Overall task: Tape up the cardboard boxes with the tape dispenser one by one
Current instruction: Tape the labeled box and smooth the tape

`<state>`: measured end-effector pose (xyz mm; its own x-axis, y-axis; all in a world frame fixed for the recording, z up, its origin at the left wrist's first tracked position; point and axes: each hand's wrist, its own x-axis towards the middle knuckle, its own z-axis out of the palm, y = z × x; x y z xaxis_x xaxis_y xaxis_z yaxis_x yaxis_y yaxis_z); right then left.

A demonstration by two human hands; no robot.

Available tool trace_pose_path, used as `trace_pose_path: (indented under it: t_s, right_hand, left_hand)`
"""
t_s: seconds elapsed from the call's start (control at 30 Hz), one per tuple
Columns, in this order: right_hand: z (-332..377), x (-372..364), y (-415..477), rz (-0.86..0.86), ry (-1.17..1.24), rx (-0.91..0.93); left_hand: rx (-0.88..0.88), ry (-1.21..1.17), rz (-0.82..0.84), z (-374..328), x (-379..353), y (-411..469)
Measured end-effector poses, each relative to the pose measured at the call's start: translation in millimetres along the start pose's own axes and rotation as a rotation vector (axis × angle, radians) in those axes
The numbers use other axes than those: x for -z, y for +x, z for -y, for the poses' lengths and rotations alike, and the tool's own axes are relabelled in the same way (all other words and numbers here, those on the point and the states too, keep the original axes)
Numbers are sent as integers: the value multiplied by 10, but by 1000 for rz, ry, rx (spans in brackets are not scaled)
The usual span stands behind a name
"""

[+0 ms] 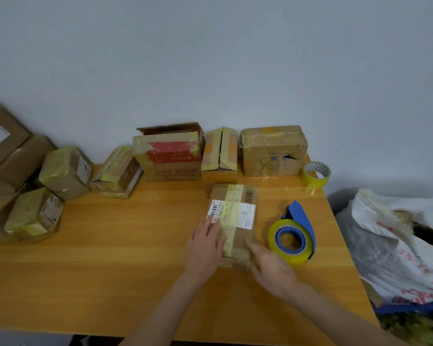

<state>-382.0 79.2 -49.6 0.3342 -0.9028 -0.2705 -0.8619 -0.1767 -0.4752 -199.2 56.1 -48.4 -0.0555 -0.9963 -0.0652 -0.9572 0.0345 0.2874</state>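
Note:
A small cardboard box [238,213] with white labels and a yellowish tape strip along its top lies flat on the wooden table [110,245]. My left hand [204,248] rests flat on the box's near left side, fingers straight. My right hand [270,267] touches the box's near right corner, fingers fairly straight and blurred. A blue tape dispenser [294,233] with a yellow roll lies just right of the box, held by neither hand.
Several taped boxes stand along the wall, among them a red-printed box [170,153] and a brown box [273,151]. More boxes [35,186] pile up at the left. A spare yellow tape roll [315,173] sits at the back right. White sacks [395,245] lie beyond the table's right edge.

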Motion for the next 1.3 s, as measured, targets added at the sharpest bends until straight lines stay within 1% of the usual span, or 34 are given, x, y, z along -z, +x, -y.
trace_pose_path:
  t_s: [0.07, 0.1, 0.13, 0.2, 0.27, 0.33, 0.4, 0.43, 0.47, 0.5, 0.53, 0.6, 0.63, 0.67, 0.7, 0.73, 0.77, 0.8, 0.83, 0.93, 1.03, 1.13, 1.2, 1.23, 1.3]
  right_hand:
    - [163, -51, -3, 99, -33, 170]
    - [217, -65, 7, 119, -66, 238]
    - [246, -53, 29, 98, -71, 254]
    - [226, 33, 79, -21, -12, 173]
    - [113, 148, 152, -134, 16, 92]
    - [11, 249, 234, -208, 2, 37]
    - [-23, 326, 333, -234, -17, -26]
    - [-13, 351, 383, -226, -28, -45]
    - [1, 364, 442, -197, -36, -61]
    - [23, 370, 499, -151, -40, -74]
    - [47, 360, 552, -87, -46, -88]
    - [84, 315, 626, 18, -53, -125]
    - [85, 283, 646, 44, -52, -160]
    - [88, 260, 647, 54, -64, -200]
    - [88, 241, 635, 55, -96, -235]
    - [79, 220, 617, 53, -143, -261]
    - [69, 204, 595, 54, -176, -277]
    - [54, 186, 571, 58, -179, -288]
    - [38, 172, 551, 53, -159, -295]
    - [-23, 169, 553, -9, -83, -292]
    - [-29, 230, 613, -73, -38, -260]
    - [-8, 229, 644, -84, 24, -250]
    - [-30, 231, 638, -63, 52, -246]
    - [-65, 252, 624, -63, 58, -240]
    - [-175, 358, 578, -141, 47, -265]
  left_hand:
    - [20, 99, 63, 44, 111, 93]
    - [29, 121, 110, 66, 138, 115]
    - [28, 132, 164, 87, 144, 126]
    - [-6, 192, 258, 127, 120, 96]
    - [-75, 279, 294, 210, 87, 79]
    - [-153, 318, 312, 324, 142, 74]
    - [-248, 370, 319, 446, 243, 81]
    - [-274, 397, 306, 489, 298, 76]
    - [-263, 399, 277, 521, 321, 66]
    - [-210, 359, 226, 534, 317, 48]
    - [-117, 270, 155, 522, 303, 15]
    - [133, -7, -17, 450, 243, -53]
    - [257, -169, -70, 407, 200, -82]
    - [366, -328, -82, 354, 180, -117]
    - [453, -458, -61, 306, 137, -134]
    - [513, -540, -4, 250, 101, -143]
    - [526, -591, 70, 197, 61, -140]
    - [496, -636, 135, 145, 30, -133]
    - [456, -679, 166, 99, 4, -115]
    - [389, -767, 171, 12, 8, 5]
    - [360, -762, 176, 0, 45, 134]
    - [355, -750, 212, 47, -37, 186]
    - [355, -709, 239, 48, -70, 181]
    - [331, -646, 227, 26, -57, 160]
    - [209, -386, 162, -7, -34, 104]
